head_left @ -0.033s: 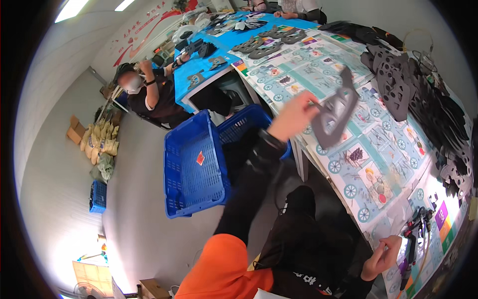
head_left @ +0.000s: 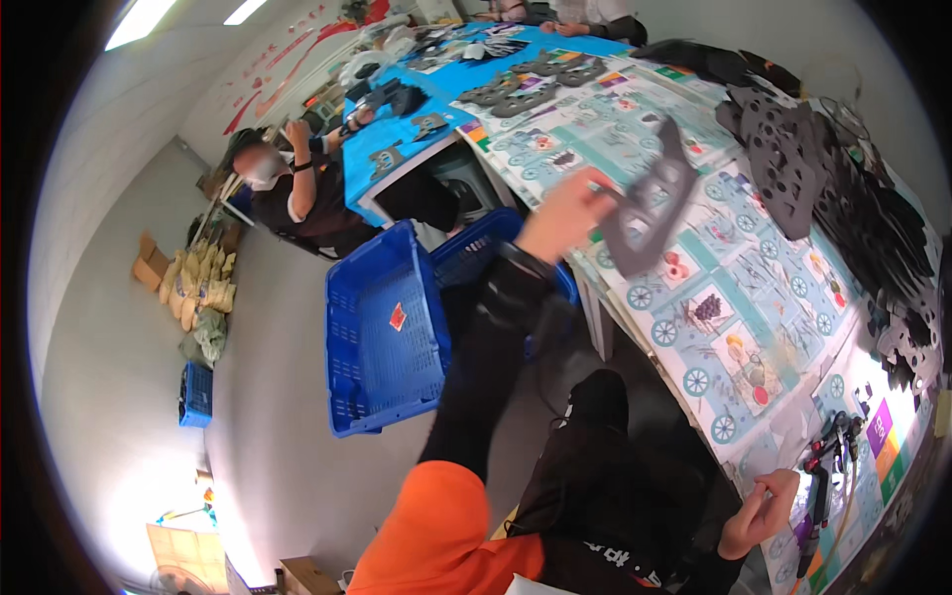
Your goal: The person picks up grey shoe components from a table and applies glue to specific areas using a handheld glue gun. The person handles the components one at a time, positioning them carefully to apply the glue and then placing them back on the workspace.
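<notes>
My left hand [head_left: 567, 218] is closed in a pinch on the edge of a flat dark grey cut-out piece [head_left: 645, 213] with large openings. The piece hangs tilted above the patterned table cover [head_left: 739, 288] and is somewhat blurred. At the table's near edge my right hand [head_left: 762, 514] has its fingers curled and the thumb against them; whatever they may hold is hidden. Beside it lies a black hand tool [head_left: 819, 486] with red parts and a thin hose. Piles of dark grey perforated pieces [head_left: 783, 164] lie along the right side of the table.
Two blue plastic baskets [head_left: 382, 337] stand left of the table; an orange-red label is in the nearer one. Several grey pieces [head_left: 526, 99] lie farther up the table. A masked co-worker [head_left: 297, 188] sits by a blue-covered table [head_left: 436, 104]. Another person's hands [head_left: 565, 28] show at the far end.
My left hand has moved slightly up and to the left, carrying the grey piece with it. My right hand stays in place.
</notes>
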Available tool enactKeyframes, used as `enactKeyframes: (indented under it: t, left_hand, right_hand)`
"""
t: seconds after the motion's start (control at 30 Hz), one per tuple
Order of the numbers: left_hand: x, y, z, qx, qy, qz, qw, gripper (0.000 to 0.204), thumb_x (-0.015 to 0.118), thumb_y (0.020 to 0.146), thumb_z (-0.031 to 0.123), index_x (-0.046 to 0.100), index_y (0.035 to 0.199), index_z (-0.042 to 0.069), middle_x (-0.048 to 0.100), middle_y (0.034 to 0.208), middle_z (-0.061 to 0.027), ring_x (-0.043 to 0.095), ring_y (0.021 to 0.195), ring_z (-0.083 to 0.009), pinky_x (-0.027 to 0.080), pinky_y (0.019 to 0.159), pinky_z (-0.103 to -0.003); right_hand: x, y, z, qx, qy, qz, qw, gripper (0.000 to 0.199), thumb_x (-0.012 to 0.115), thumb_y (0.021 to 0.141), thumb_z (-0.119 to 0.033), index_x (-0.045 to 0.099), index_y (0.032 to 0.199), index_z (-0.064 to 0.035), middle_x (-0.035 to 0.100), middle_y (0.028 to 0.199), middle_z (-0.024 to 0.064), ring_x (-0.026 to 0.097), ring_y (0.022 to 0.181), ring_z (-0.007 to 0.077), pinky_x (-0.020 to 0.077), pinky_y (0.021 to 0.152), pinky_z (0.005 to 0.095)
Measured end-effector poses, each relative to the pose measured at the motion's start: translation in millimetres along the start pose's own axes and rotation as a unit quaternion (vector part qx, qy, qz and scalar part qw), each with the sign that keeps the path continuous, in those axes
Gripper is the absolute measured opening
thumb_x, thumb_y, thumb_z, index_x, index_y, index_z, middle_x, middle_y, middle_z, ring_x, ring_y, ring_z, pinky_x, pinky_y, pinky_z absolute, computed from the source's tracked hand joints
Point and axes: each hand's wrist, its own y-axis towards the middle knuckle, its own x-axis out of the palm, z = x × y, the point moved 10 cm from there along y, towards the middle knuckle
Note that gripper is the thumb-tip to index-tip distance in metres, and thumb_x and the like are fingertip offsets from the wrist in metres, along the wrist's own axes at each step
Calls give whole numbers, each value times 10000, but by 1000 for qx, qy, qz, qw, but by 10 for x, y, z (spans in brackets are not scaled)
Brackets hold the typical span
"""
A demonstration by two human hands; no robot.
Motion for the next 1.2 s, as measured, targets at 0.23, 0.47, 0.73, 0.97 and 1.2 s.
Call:
enactKeyframes:
  t: [0.23, 0.47, 0.73, 0.97, 1.2]
  left_hand:
    - [-2282, 750, -1239, -110, 120, 247, 955, 189, 681, 985, 53, 772, 1149, 76, 736, 1078, -81, 648, 935, -151, 520, 815, -327]
    - [-2469, 1578, -2129, -189, 147, 193, 951, 196, 695, 973, 48, 789, 1138, 96, 769, 1116, -123, 706, 967, -223, 538, 833, -390]
    - [-2648, 2284, -2360, -100, 392, 198, 893, 273, 739, 965, 258, 778, 1221, 171, 783, 1111, -186, 738, 1068, -361, 561, 924, -454]
    - [-2541, 1716, -1788, 17, 328, 305, 894, 908, 757, 947, 549, 496, 1482, -137, 602, 1433, -352, 565, 1364, -478, 435, 1161, -495]
    - [-1006, -399, 81, 16, -365, -5, 931, 1095, 741, 975, 459, 9, 1737, 172, 169, 1772, -176, 253, 1610, -410, 344, 1200, -704]
  right_hand:
    - [209, 137, -97, 10, -30, -31, 999, 121, 605, 729, -11, 619, 849, 0, 541, 773, 152, 513, 735, 331, 406, 688, 423]
    - [254, 203, -150, 28, -80, -58, 995, 102, 605, 742, -14, 596, 840, 8, 505, 770, 160, 501, 746, 337, 389, 706, 428]
    - [284, 407, -249, 15, -71, -82, 994, 73, 586, 781, 44, 617, 847, 41, 549, 770, 201, 521, 684, 369, 427, 660, 442]
    - [470, 453, -310, -30, -50, -90, 994, 87, 575, 872, 13, 648, 863, 59, 595, 771, 211, 557, 652, 370, 451, 625, 438]
    - [261, 219, -427, -108, -37, -73, 991, 153, 576, 966, -50, 657, 895, 59, 609, 778, 202, 580, 660, 367, 451, 616, 450]
